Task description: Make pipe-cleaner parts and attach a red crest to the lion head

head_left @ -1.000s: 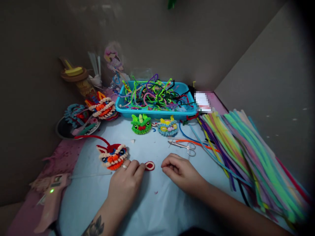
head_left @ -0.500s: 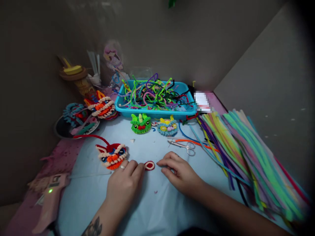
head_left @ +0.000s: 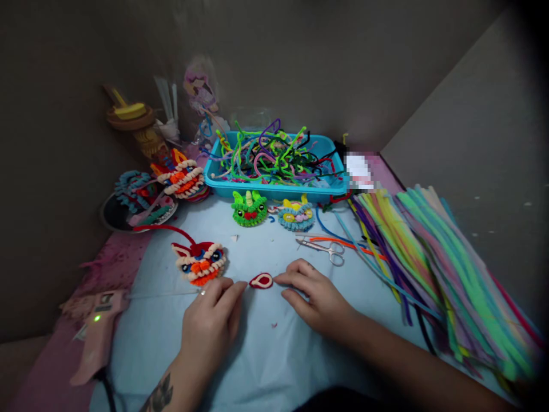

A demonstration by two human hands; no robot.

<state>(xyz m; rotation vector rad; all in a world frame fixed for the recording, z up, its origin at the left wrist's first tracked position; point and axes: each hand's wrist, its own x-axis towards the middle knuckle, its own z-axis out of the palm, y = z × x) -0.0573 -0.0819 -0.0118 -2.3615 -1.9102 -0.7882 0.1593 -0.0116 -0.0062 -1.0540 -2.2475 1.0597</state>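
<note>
A small teardrop-shaped loop (head_left: 266, 276) of dark red and cream pipe cleaner lies flat on the pale blue cover (head_left: 253, 355) of the table, between the two hands, its pointed end toward the left. The left hand (head_left: 211, 315) rests with its fingers curled and drawn together, the index fingertip just beside that point; whether it touches the loop, or whether the hidden thumb meets the other fingers, I cannot tell. The right hand (head_left: 315, 300) has its index finger reaching to the loop's rounded end, with the thumb apart below it, so the fingers stand partly open and grip nothing; contact at the index fingertip is too fine to tell. Just beyond the left hand sits a red, cream and orange lion-like head (head_left: 201, 264), a red stem trailing from its top. Farther back stand a green head (head_left: 249, 210) and a light blue and yellow one (head_left: 297, 216), in front of a blue tray (head_left: 274, 188) heaped with tangled pipe cleaners. Metal scissors (head_left: 321, 247) lie beyond the right hand, near an orange strip, and a large multicoloured bundle of pipe cleaners (head_left: 454, 274) spreads at the right. At the left rests a pink glue gun (head_left: 96, 343) with a lit green light.
</note>
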